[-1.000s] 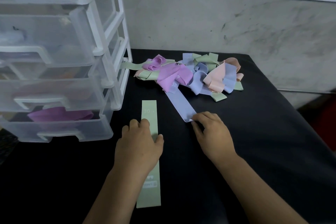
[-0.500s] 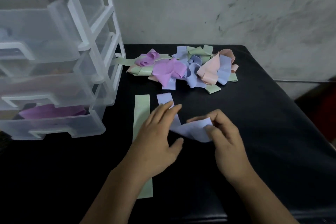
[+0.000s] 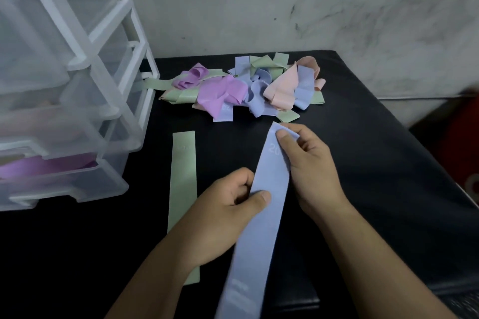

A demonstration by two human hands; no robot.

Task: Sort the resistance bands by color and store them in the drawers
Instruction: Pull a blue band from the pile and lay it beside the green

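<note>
From the head view, the big change is the blue band (image 3: 261, 228). A second ago it trailed out of the pile (image 3: 241, 88) with only its tip under the right hand (image 3: 311, 171). Now it is clear of the heap, off the table (image 3: 375, 163) and drawn out straight between both hands. The right hand pinches its far end between thumb and fingers. The left hand (image 3: 228, 215), which was lying flat on the green band (image 3: 182, 176), has let go of that and now grips the blue strip about midway, thumb on top and fingers curled beneath. The green band is left flat on the black top, just to the left of the hands. I'd say one band is smoothed and parked, a second is being straightened, and neither is in the drawer unit (image 3: 77, 85) yet. Most of the pile is still unsorted. The blue band's near end runs off the bottom of the frame, so I can't see how it finishes. The left forearm covers part of the green band. The frosted drawer fronts blur what is inside. Only the purple band (image 3: 46, 166) in the lowest drawer reads clearly, and I cannot tell what is in the drawers above it. I can make out "20" on the blue band, but the green band's print is too faint to read.
</note>
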